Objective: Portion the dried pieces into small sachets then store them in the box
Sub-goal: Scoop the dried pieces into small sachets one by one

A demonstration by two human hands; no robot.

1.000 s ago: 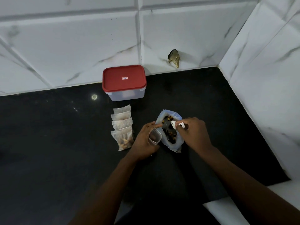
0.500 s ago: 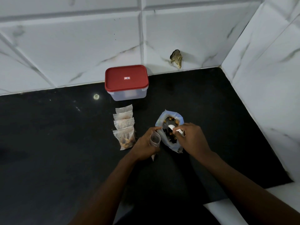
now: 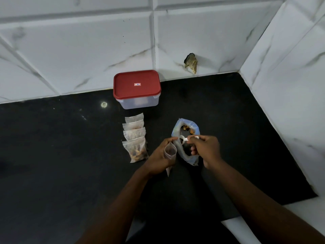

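Note:
My left hand holds a small clear sachet upright with its mouth open, right beside the big bag. My right hand grips a small white spoon whose bowl dips into the open blue-rimmed bag of dried pieces. Several filled sachets lie overlapped in a row to the left of my hands. The clear box with the red lid stands shut against the back wall.
The black counter meets white marble tiles at the back and right. A hole in the tile shows above the counter's back edge. A white ledge lies at the near right.
My left hand has turned the sachet more upright and lowered it slightly. My right hand has tipped the spoon down into the bag.

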